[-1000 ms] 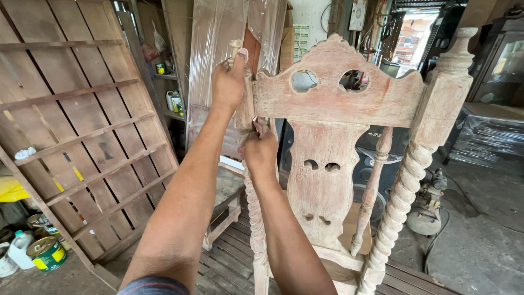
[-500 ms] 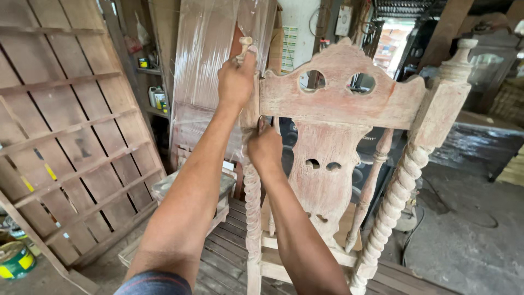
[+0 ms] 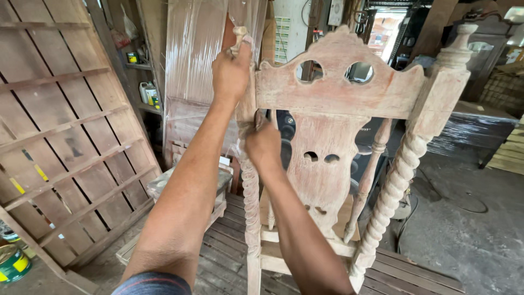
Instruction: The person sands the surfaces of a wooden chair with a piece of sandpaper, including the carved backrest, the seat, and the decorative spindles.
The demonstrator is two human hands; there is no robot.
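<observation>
Both hands on carved bare-wood chair back (image 3: pixel 333 93).
Left hand (image 3: pixel 232 74) clamped around left post top near finial; right hand (image 3: pixel 263 146) closed on same twisted post, lower down.

Chair (image 3: pixel 338 93): standing on slats (image 3: pixel 229 257), centre.
Panel (image 3: pixel 65 136): leaning left of chair.
Can (image 3: pixel 13 265): sitting below panel.
Jug (image 3: pixel 146 92): sitting on shelf (image 3: pixel 143 66) behind.

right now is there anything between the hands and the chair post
Nothing visible. The left hand already grips the top of the chair's left post, just under its finial. The right hand is pressed against the same post lower down, beside the carved back panel.
</observation>
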